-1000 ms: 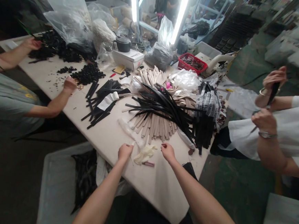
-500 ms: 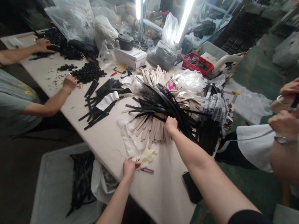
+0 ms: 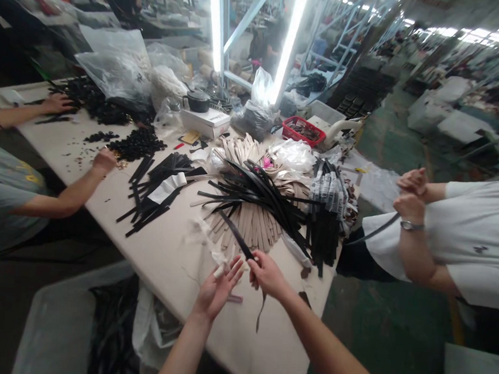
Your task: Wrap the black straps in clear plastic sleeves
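Observation:
My right hand [image 3: 266, 273] is closed around a black strap [image 3: 237, 235], which points up and left toward the pile while its thin tail hangs below my fingers. Close beside it, my left hand [image 3: 219, 288] is turned palm up with fingers apart. Something whitish lies at its thumb; whether it is wrapped round the thumb or only touching, I cannot tell. A blurred white piece of thin material [image 3: 203, 232] is just beyond that hand. Ahead, a heap of black straps [image 3: 266, 194] lies across fanned beige straps [image 3: 246, 224]. A pinkish tool [image 3: 235, 299] is partly behind my left hand.
A co-worker at left handles small black parts [image 3: 138, 143] on the table [image 3: 161, 261]. Another at right grips a dark strap [image 3: 376, 228]. Bundled black straps [image 3: 327, 216], a red basket [image 3: 303, 131] and a white box [image 3: 205, 123] stand farther back. A bin [image 3: 62, 310] is below left.
My right hand has come back from the heap toward my left hand, bringing one black strap. My left hand has turned palm up and opened. The view has tilted up.

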The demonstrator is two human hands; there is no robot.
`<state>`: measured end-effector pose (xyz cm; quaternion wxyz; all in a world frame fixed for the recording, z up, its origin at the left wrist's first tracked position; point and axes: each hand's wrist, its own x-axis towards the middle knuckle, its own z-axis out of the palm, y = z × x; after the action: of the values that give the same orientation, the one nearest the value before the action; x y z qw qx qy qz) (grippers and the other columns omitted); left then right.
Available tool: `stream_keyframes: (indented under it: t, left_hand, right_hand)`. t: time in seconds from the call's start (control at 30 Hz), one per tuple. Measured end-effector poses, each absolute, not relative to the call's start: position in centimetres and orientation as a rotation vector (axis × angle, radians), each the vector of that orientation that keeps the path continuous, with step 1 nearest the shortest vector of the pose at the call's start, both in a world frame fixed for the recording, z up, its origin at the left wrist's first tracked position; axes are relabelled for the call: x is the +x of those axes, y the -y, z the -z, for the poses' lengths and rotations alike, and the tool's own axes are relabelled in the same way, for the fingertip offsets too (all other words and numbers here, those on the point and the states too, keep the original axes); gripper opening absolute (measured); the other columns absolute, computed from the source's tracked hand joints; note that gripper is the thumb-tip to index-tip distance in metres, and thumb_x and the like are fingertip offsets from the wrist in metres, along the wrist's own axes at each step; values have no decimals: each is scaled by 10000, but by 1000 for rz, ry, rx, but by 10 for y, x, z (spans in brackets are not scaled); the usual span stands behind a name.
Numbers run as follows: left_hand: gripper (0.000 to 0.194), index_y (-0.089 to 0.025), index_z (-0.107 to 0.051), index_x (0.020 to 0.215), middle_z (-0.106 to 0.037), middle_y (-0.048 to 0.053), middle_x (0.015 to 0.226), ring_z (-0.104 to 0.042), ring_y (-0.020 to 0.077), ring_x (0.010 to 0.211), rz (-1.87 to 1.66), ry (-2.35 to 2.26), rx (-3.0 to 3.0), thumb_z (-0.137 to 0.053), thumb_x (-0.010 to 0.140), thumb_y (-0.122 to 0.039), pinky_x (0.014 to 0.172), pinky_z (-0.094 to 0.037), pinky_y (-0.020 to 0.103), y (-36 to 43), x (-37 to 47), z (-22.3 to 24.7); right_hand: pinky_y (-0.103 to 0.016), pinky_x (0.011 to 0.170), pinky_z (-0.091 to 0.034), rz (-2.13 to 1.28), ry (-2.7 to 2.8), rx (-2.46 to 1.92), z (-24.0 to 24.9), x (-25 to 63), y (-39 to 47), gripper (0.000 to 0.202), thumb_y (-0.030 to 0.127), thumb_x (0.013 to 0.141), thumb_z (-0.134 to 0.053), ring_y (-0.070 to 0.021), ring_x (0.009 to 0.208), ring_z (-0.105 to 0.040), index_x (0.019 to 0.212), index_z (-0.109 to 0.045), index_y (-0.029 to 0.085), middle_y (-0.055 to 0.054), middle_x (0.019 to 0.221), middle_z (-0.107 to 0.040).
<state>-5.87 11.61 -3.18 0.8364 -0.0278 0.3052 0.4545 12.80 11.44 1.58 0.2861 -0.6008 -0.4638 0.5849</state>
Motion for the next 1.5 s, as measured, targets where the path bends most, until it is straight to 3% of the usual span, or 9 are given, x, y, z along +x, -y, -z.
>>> stream_keyframes:
  t: [0.1, 0.2, 0.33, 0.43, 0.5, 0.7, 0.87, 1.0, 1.5]
  left_hand:
    - [93, -157, -667, 957, -669, 145, 1260, -655, 252, 1154, -1033, -722, -20, -585, 915, -164, 972, -548, 428, -126, -39, 9]
    - [108, -149, -682, 966, -721, 114, 1088, -715, 175, 859, -1021, -959, 126, -647, 864, -153, 765, -592, 308, -116, -22, -3]
    - [237, -127, -703, 976, -721, 79, 853, -649, 134, 631, -832, -987, 447, -743, 798, -278, 577, -519, 238, -69, -4, -14]
    - [319, -123, -711, 978, -703, 66, 778, -634, 144, 619, -755, -933, 608, -769, 773, -359, 562, -492, 243, -29, 8, -23]
    - [324, -123, -721, 953, -704, 68, 757, -632, 150, 621, -740, -921, 674, -775, 767, -383, 575, -489, 252, -9, 14, -30]
    - [359, -135, -761, 921, -758, 114, 987, -693, 224, 934, -922, -971, 565, -882, 631, -308, 850, -527, 323, 7, 8, -47]
    - [273, -130, -716, 895, -756, 85, 834, -724, 182, 725, -979, -1061, 266, -858, 680, -221, 737, -571, 317, -5, -14, -55]
    - [196, -121, -679, 856, -751, 84, 790, -720, 171, 658, -1030, -1110, 219, -812, 743, -209, 667, -575, 291, -10, -16, -62]
    - [338, -125, -688, 889, -735, 48, 780, -703, 160, 687, -1073, -1044, 376, -869, 656, -289, 687, -557, 272, 1, -11, -76]
  right_hand:
    - [-246, 499, -456, -1659, 1006, -1690, 9, 118, -27, 135, 293, 852, -515, -146, 466, -593, 908, -569, 183, 3, 630, -663]
    - [-275, 637, -484, -1944, 799, -1614, 18, 125, 26, 114, 208, 729, -593, -186, 672, -681, 823, -635, 159, -57, 760, -725]
    - [-313, 795, -490, -1914, 349, -1243, -8, 144, 10, 297, 368, 854, -563, -209, 972, -675, 1053, -681, 182, -79, 1047, -729]
    - [-319, 686, -509, -1868, 278, -1193, -35, 148, -34, 374, 491, 909, -535, -209, 774, -670, 966, -660, 144, -90, 852, -714]
    - [-309, 627, -510, -1781, 331, -1239, -47, 147, -56, 327, 460, 878, -610, -198, 674, -650, 908, -636, 136, -77, 754, -686]
    - [-201, 520, -453, -1352, 419, -1363, -73, 159, -48, 211, 399, 917, -545, -106, 552, -588, 935, -540, 189, -4, 739, -649]
    - [-183, 358, -306, -1285, 674, -1466, -89, 158, 16, 265, 448, 891, -575, -81, 372, -465, 870, -543, 185, 25, 611, -622]
    - [-188, 355, -342, -1256, 967, -1617, -97, 131, 59, 331, 506, 916, -516, -86, 357, -490, 886, -563, 180, 3, 633, -658]
    - [-200, 337, -368, -1276, 1020, -1661, -106, 105, 69, 310, 470, 929, -486, -124, 370, -597, 893, -586, 179, -28, 688, -703]
